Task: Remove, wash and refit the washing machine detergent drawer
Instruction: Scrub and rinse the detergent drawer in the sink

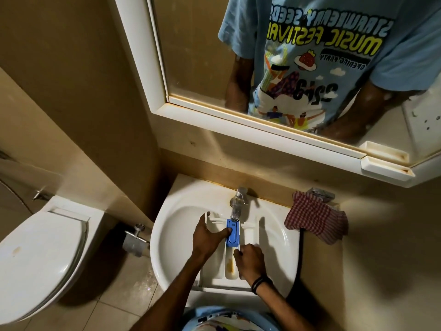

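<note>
Head view, read from left to right. At 8 o'clock in the frame stood a white toilet (43,254) with its lid down. A metal wall valve (134,237) lay just to its right, at 9 o'clock from the basin. The white basin (167,237) sat low in the centre, at 6 o'clock in the frame, and it carried the task's thing. The white detergent drawer (216,268) lay lengthwise inside the bowl, with its front panel at 6 o'clock.

The left hand (206,235) was spread wide over the drawer's left compartment. Its fingers were straight and reached the left wall at 11 o'clock. Its thumb tip touched the blue insert (232,234), which was seated in the middle channel. The tap (238,201) stood at 12 o'clock on the basin rim, with its spout ending above the far end of the insert. A brown stain (230,265) marked the middle channel below the insert.

The right hand (249,259), with its fingers curled narrow, gripped the drawer at the right compartment. A dark wristband (260,283) circled that wrist. A red checked cloth (315,222) hung at 2 o'clock from the basin. The white-framed mirror (155,75), at 1 o'clock in the frame, reflected a blue printed shirt.
</note>
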